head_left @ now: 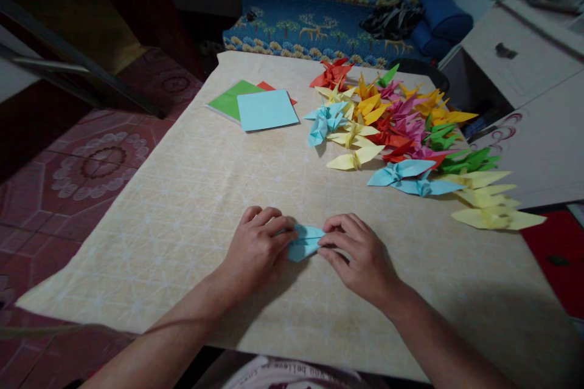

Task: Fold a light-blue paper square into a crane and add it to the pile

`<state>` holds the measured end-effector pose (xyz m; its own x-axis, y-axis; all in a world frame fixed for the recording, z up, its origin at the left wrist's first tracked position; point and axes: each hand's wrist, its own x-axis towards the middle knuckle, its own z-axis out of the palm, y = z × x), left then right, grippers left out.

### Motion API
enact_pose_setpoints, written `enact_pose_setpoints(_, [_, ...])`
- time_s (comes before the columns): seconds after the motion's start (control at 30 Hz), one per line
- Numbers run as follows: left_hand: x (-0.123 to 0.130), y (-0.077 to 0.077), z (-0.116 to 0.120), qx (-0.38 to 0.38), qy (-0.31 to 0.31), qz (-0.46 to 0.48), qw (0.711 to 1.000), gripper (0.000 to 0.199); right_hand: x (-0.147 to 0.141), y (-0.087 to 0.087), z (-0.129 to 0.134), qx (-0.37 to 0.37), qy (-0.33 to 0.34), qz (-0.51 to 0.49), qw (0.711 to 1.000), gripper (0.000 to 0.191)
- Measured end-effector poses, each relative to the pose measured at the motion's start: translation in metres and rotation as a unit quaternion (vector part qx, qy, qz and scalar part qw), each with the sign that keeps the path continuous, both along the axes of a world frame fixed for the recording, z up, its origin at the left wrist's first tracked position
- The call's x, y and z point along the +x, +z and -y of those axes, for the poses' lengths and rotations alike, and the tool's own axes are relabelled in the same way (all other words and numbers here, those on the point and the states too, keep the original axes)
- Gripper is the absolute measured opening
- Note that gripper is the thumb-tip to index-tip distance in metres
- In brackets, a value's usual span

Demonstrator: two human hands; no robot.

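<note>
A light blue piece of folded origami paper (304, 244) lies near the front of the table, with a crease or slit running along its middle. My left hand (262, 240) grips its left end, fingers curled over it and hiding that part. At the other end, my right hand (358, 252) pinches the pointed tip between thumb and fingers. Beyond my hands rests a light blue square sheet (267, 110), overlapping a green packet of paper (235, 99) and a red sheet (264, 86).
Many folded paper cranes (396, 127) in several colours crowd the table's right side. A patterned cloth (182, 219) covers the table. Behind it stands a blue sofa (296, 18); a white cabinet (524, 103) is at right, and a metal ladder-like frame (82, 61) at left.
</note>
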<state>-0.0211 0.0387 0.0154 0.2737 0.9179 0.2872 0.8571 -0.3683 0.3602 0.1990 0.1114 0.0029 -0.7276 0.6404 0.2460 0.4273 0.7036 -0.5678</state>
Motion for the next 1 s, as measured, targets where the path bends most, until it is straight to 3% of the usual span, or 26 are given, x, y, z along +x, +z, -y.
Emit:
enact_pose_setpoints(0.13, [-0.001, 0.003, 0.008, -0.029, 0.023, 0.063, 0.997, 0.016, -0.003, -0.002, -0.004, -0.021, 0.003, -0.001, 1.000, 0.006])
enact_pose_setpoints(0.43, [0.002, -0.011, 0.013, 0.004, 0.093, 0.129, 0.987, 0.006, -0.010, 0.002, -0.006, -0.030, -0.003, 0.054, 0.998, 0.007])
enact_pose_setpoints(1.0, [0.006, -0.018, 0.012, 0.015, 0.098, 0.133, 0.986, 0.007, -0.019, 0.005, -0.007, -0.024, -0.050, 0.108, 0.993, 0.012])
